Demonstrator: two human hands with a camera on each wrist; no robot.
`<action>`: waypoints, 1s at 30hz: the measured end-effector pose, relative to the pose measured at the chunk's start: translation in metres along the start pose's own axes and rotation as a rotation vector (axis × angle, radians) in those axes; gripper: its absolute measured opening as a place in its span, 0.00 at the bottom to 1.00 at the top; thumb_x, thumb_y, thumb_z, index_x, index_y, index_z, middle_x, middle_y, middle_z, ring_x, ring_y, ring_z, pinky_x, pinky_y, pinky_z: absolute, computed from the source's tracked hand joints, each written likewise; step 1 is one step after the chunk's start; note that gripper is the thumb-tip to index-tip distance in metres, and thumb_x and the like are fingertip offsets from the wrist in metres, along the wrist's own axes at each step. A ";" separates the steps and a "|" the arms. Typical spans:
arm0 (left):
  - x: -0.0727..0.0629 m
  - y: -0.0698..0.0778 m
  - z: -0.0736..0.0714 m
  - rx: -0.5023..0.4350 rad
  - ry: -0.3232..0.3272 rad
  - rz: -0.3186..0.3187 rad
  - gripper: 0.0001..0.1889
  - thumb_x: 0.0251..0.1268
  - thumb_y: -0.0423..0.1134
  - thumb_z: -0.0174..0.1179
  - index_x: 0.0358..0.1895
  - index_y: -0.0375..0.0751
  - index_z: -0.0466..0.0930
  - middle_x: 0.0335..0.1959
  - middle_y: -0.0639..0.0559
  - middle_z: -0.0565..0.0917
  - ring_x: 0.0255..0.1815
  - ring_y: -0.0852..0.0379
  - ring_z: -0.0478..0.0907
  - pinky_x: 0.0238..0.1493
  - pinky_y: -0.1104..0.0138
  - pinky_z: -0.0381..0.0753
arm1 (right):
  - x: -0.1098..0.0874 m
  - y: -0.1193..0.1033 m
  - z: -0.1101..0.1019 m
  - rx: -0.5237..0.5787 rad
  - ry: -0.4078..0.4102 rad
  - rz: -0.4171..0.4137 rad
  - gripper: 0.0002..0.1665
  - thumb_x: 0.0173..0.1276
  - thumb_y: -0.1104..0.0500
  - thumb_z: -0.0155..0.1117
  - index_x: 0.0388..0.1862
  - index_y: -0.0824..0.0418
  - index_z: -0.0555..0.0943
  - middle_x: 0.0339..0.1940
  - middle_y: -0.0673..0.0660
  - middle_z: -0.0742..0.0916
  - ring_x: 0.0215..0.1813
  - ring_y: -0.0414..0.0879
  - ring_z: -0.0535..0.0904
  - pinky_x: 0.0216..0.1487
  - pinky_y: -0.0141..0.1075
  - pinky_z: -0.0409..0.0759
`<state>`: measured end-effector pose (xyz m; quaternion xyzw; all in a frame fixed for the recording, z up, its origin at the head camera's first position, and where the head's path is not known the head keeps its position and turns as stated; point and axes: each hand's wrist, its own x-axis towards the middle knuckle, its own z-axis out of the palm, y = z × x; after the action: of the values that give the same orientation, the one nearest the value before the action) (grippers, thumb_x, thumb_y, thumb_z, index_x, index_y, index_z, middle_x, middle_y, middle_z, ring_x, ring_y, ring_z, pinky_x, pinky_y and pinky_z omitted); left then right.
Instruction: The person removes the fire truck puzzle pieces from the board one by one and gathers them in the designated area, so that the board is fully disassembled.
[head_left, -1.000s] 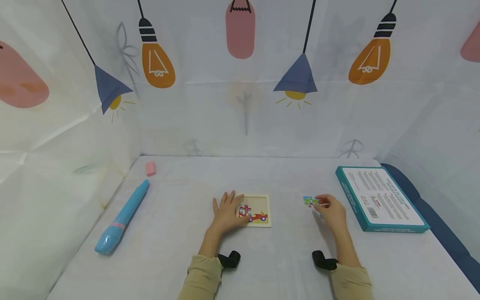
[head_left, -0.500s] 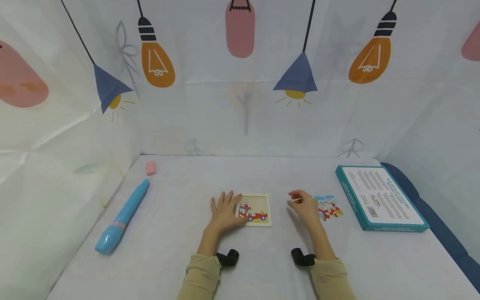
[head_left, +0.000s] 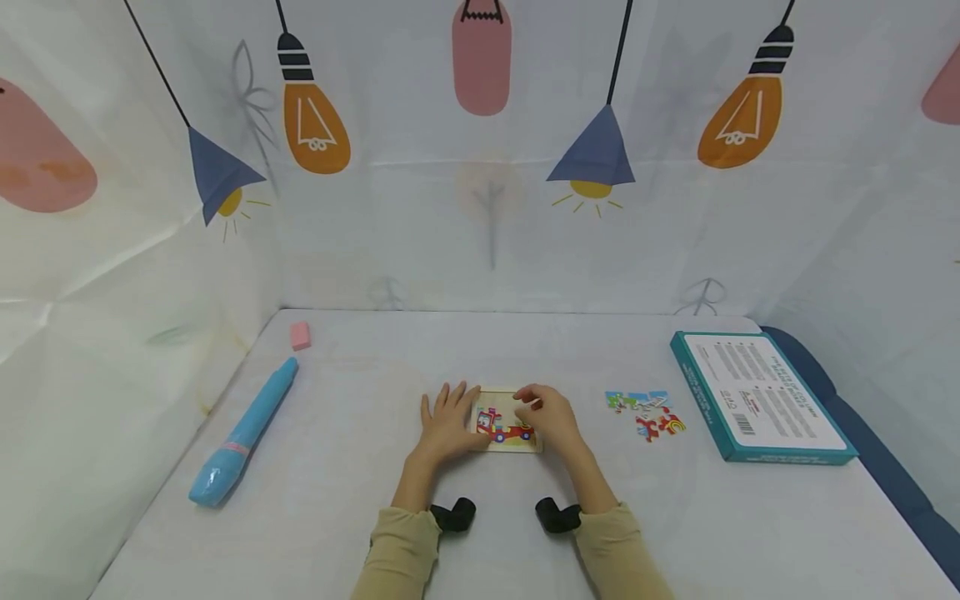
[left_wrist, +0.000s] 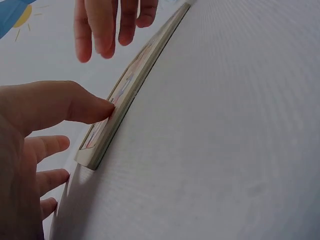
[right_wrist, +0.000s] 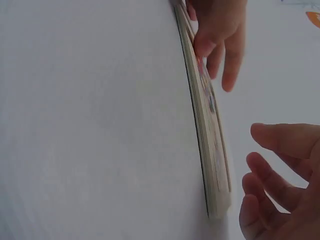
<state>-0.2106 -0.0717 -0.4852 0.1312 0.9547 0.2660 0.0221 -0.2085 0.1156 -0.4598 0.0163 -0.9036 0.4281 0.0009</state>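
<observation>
A small wooden puzzle board point(head_left: 507, 398) lies flat on the table, with colourful pieces point(head_left: 512, 432) showing a red vehicle along its lower part. My left hand point(head_left: 447, 427) is spread at the board's left side. Its thumb point(left_wrist: 95, 107) rests on the near part of the board, over the rim. Over the board's right side hovers my right hand point(head_left: 551, 417), fingers loosely bent and thumb apart. Nothing shows between its fingertips in the right wrist view, where they sit beside the board's edge point(right_wrist: 212, 165). Several loose puzzle pieces point(head_left: 651, 412) lie to the right.
On the right stands a flat teal box point(head_left: 765, 400) with a white printed face. A blue pen-shaped object point(head_left: 243, 437) lies at the left, and beyond it a pink eraser-like block point(head_left: 300, 336). A printed white curtain point(head_left: 420, 225) encloses the table's back and sides.
My right hand has moved left from the loose pieces to over the board's right side. The left hand stays at the board, nearly unmoved.
</observation>
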 end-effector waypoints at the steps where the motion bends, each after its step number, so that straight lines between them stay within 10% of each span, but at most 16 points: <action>1: 0.000 0.000 0.000 -0.001 0.000 0.000 0.45 0.35 0.52 0.62 0.67 0.47 0.63 0.70 0.43 0.60 0.72 0.39 0.47 0.65 0.38 0.33 | 0.000 -0.002 0.003 -0.022 -0.022 -0.023 0.10 0.56 0.64 0.66 0.39 0.61 0.82 0.38 0.56 0.82 0.39 0.49 0.76 0.41 0.42 0.75; 14: 0.000 -0.003 0.000 -0.006 0.003 0.015 0.46 0.36 0.52 0.62 0.68 0.44 0.62 0.70 0.44 0.61 0.72 0.40 0.48 0.65 0.38 0.35 | 0.006 -0.017 0.032 -0.325 -0.082 -0.165 0.18 0.51 0.54 0.72 0.41 0.59 0.83 0.36 0.58 0.79 0.39 0.51 0.75 0.41 0.44 0.75; 30: -0.001 0.000 -0.003 -0.004 -0.011 0.006 0.47 0.37 0.52 0.63 0.68 0.41 0.61 0.70 0.44 0.60 0.72 0.41 0.47 0.65 0.39 0.34 | 0.004 -0.018 0.026 0.000 -0.054 -0.145 0.10 0.54 0.66 0.67 0.32 0.58 0.76 0.28 0.53 0.83 0.31 0.43 0.76 0.31 0.35 0.72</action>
<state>-0.2105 -0.0735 -0.4829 0.1356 0.9536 0.2672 0.0271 -0.2114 0.0844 -0.4623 0.0933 -0.8998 0.4262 0.0077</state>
